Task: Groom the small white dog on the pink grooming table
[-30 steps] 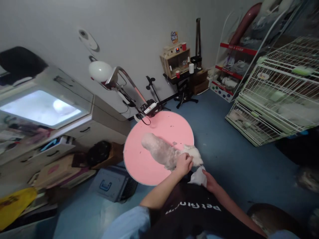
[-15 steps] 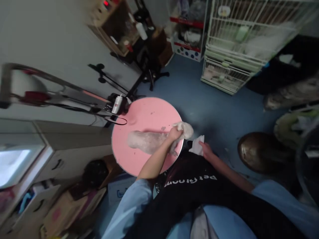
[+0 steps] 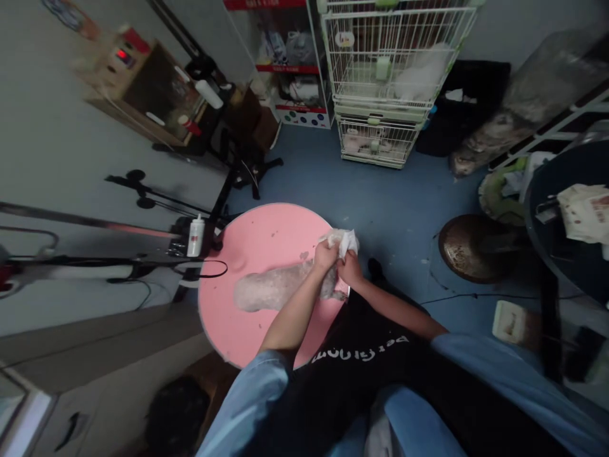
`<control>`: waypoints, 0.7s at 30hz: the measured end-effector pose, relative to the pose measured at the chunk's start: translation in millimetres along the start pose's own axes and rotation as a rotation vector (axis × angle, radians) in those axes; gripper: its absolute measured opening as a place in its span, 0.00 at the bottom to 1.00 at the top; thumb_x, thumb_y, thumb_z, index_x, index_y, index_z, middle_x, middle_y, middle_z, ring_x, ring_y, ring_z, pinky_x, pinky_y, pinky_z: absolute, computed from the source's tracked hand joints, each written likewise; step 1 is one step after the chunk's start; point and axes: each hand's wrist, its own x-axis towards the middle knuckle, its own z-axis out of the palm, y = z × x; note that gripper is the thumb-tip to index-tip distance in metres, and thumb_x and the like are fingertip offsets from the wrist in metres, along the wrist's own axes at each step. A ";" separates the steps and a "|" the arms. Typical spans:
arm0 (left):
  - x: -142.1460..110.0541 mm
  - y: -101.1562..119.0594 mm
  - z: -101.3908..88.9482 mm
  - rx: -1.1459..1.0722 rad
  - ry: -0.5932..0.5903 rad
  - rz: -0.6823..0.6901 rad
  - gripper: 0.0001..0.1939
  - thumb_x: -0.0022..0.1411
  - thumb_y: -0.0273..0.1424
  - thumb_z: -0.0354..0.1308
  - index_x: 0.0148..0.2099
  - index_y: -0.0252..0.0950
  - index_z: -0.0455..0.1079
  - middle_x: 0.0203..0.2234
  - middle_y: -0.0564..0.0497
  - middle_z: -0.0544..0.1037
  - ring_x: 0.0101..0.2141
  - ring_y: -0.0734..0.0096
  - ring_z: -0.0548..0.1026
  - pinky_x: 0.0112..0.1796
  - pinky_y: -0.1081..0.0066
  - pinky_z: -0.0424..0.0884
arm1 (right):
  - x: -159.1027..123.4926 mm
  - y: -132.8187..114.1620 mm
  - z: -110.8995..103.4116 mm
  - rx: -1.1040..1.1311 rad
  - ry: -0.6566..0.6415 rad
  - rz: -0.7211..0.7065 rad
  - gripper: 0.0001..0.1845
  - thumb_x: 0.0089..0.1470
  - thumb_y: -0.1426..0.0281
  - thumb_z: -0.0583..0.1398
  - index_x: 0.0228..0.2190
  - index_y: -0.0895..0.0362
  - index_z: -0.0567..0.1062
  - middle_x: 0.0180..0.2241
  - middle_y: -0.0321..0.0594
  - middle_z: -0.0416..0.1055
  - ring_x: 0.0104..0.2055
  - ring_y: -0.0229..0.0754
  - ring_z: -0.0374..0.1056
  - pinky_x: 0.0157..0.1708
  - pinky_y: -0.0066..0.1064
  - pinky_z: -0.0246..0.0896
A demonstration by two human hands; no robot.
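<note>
A small pale animal, a dog or cat with a close-clipped body [image 3: 266, 289], is on a round pink table [image 3: 257, 231], its head towards the table's right edge. My left hand [image 3: 326, 255] is closed on its head, which my hands and the tissue partly hide. Pinched in my right hand [image 3: 351, 271] is a white tissue [image 3: 349, 242], held against the animal's head just right of my left hand. One pale leg [image 3: 328, 285] shows below my left wrist.
A white bottle [image 3: 195, 236] and a black cable loop [image 3: 214, 270] are at the table's left edge. Wire cages [image 3: 375, 82], the upper one with a white animal in it, stand at the back. On the right are a rusty round base [image 3: 469, 247] and a dark round table [image 3: 571, 266].
My right hand has brought the tissue from beside the table up to the animal's head. My left hand keeps its hold. The camera view has swung to the right.
</note>
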 end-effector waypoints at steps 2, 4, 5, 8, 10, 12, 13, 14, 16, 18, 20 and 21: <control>-6.0 1.2 -0.5 0.149 -0.043 0.040 0.14 0.63 0.33 0.53 0.36 0.30 0.76 0.33 0.43 0.80 0.35 0.63 0.76 0.38 0.69 0.69 | 2.2 5.0 -6.8 -0.002 -0.044 0.025 0.17 0.53 0.76 0.55 0.45 0.62 0.74 0.46 0.54 0.72 0.51 0.51 0.68 0.52 0.38 0.60; -12.1 1.9 0.0 0.277 -0.075 0.074 0.14 0.64 0.34 0.52 0.37 0.31 0.76 0.36 0.41 0.80 0.37 0.63 0.76 0.40 0.68 0.68 | 5.7 8.8 -14.0 0.011 -0.105 0.048 0.13 0.51 0.75 0.58 0.40 0.62 0.77 0.42 0.54 0.75 0.48 0.52 0.70 0.49 0.38 0.62; -14.5 1.9 0.5 0.321 -0.079 0.091 0.14 0.64 0.34 0.51 0.37 0.31 0.76 0.37 0.41 0.80 0.38 0.63 0.76 0.40 0.68 0.68 | 8.1 9.9 -16.6 0.025 -0.139 0.059 0.11 0.50 0.75 0.59 0.37 0.62 0.77 0.39 0.54 0.76 0.46 0.52 0.72 0.48 0.37 0.63; -17.6 1.1 1.4 0.337 -0.072 0.119 0.12 0.63 0.31 0.52 0.37 0.31 0.75 0.37 0.41 0.80 0.38 0.63 0.76 0.41 0.69 0.68 | 15.8 11.6 -20.3 0.102 -0.245 0.080 0.08 0.52 0.74 0.59 0.34 0.61 0.77 0.31 0.48 0.77 0.38 0.48 0.74 0.40 0.33 0.67; -17.1 0.0 0.8 0.277 -0.077 0.123 0.12 0.64 0.31 0.52 0.38 0.30 0.75 0.36 0.42 0.80 0.37 0.64 0.76 0.40 0.69 0.68 | 18.1 14.1 -20.7 0.172 -0.292 0.096 0.11 0.54 0.75 0.55 0.38 0.59 0.77 0.29 0.43 0.78 0.34 0.43 0.74 0.35 0.30 0.68; -17.0 -0.7 -0.1 0.214 -0.099 0.132 0.12 0.65 0.31 0.51 0.39 0.31 0.74 0.35 0.44 0.80 0.36 0.65 0.75 0.39 0.70 0.68 | 15.4 18.9 -20.9 0.239 -0.308 0.118 0.15 0.55 0.76 0.52 0.41 0.57 0.75 0.31 0.41 0.78 0.32 0.40 0.74 0.33 0.29 0.68; -17.6 -0.9 -0.2 0.198 -0.117 0.148 0.12 0.65 0.31 0.50 0.39 0.31 0.74 0.35 0.44 0.80 0.36 0.66 0.75 0.39 0.70 0.68 | 12.2 22.3 -21.0 0.266 -0.307 0.128 0.15 0.55 0.77 0.52 0.41 0.57 0.75 0.32 0.41 0.78 0.33 0.41 0.74 0.34 0.29 0.68; -18.7 -0.8 0.1 0.197 -0.139 0.170 0.11 0.65 0.30 0.51 0.38 0.32 0.74 0.34 0.45 0.80 0.35 0.66 0.75 0.39 0.70 0.68 | 8.4 26.0 -21.0 0.290 -0.301 0.136 0.14 0.53 0.77 0.54 0.39 0.58 0.75 0.33 0.43 0.78 0.36 0.42 0.75 0.36 0.31 0.68; -21.9 0.1 2.0 0.230 -0.175 0.219 0.10 0.63 0.28 0.52 0.34 0.33 0.73 0.33 0.45 0.79 0.35 0.67 0.74 0.39 0.70 0.68 | 1.0 33.4 -19.9 0.342 -0.286 0.150 0.08 0.49 0.77 0.57 0.32 0.59 0.76 0.33 0.48 0.77 0.41 0.48 0.74 0.41 0.34 0.66; -24.9 2.0 5.1 0.259 -0.170 0.248 0.09 0.62 0.28 0.53 0.31 0.33 0.72 0.32 0.45 0.78 0.34 0.67 0.74 0.40 0.70 0.68 | -2.2 39.5 -17.2 0.418 -0.271 0.161 0.04 0.45 0.77 0.60 0.27 0.59 0.74 0.33 0.50 0.76 0.45 0.52 0.72 0.44 0.37 0.64; -26.5 4.9 8.1 0.245 -0.146 0.234 0.09 0.63 0.27 0.52 0.31 0.33 0.71 0.32 0.46 0.78 0.34 0.68 0.74 0.39 0.71 0.68 | 0.2 43.5 -13.2 0.529 -0.268 0.168 0.04 0.45 0.76 0.60 0.27 0.58 0.73 0.31 0.48 0.76 0.43 0.51 0.72 0.42 0.36 0.65; -26.6 6.5 9.1 0.227 -0.141 0.212 0.10 0.63 0.27 0.52 0.31 0.33 0.71 0.31 0.46 0.78 0.34 0.68 0.74 0.38 0.71 0.68 | 2.7 44.9 -11.0 0.595 -0.274 0.170 0.04 0.46 0.75 0.59 0.28 0.57 0.73 0.29 0.45 0.75 0.40 0.49 0.72 0.39 0.36 0.66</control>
